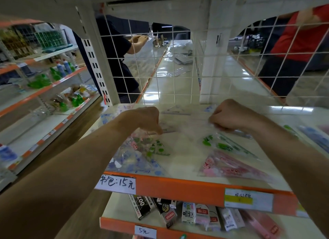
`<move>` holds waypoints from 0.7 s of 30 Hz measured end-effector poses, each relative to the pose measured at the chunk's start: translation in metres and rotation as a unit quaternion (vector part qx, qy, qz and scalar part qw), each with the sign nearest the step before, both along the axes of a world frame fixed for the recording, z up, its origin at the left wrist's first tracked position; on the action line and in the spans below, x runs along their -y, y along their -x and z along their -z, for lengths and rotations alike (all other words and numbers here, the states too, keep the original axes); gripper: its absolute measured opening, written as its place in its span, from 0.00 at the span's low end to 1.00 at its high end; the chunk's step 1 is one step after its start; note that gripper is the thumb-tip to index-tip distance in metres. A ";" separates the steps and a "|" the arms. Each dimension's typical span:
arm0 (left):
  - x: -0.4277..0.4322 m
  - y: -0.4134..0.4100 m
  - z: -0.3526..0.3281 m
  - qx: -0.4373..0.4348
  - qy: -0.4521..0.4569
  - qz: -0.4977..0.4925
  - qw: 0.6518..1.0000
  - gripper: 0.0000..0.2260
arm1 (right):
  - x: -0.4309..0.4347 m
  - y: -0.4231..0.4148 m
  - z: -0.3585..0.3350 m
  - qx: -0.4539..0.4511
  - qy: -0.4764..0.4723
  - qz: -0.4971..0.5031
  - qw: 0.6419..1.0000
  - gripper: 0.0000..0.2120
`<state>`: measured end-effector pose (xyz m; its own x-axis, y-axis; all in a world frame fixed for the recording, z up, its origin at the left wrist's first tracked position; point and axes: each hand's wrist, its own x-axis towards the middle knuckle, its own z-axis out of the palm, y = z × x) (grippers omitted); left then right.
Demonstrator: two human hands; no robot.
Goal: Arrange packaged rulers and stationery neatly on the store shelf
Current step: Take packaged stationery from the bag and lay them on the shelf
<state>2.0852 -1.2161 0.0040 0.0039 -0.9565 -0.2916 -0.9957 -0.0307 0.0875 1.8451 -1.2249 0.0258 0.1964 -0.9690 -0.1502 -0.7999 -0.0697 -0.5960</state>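
Clear-bagged ruler sets lie scattered on the cream shelf (185,160) with an orange front edge. My left hand (146,119) pinches the top of a stack of packets (142,146) printed pink, green and blue, at the shelf's left. My right hand (227,117) is curled around the upper edge of a green-printed ruler packet (224,146). A pink ruler packet (229,167) lies just in front of it. More packets lie flat toward the shelf's back (176,110) and at the far right (313,137).
A white wire grid (178,66) backs the shelf. Behind it stand a person in dark clothes (115,60) and one in red (302,43). The lower shelf (195,214) holds boxed stationery. Price labels (115,183) hang on the orange edge. Left shelves (53,82) carry bottles.
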 end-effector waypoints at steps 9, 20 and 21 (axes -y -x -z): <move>-0.002 -0.001 0.001 0.002 -0.007 0.001 1.000 0.19 | 0.015 0.015 -0.010 0.059 0.053 0.028 0.996 0.08; -0.005 0.001 0.000 0.005 -0.004 0.012 1.000 0.18 | 0.021 -0.029 0.025 0.145 -0.037 0.009 0.989 0.07; -0.007 0.003 0.000 0.010 0.006 0.015 1.000 0.19 | 0.021 -0.032 0.025 0.178 -0.051 0.003 0.983 0.06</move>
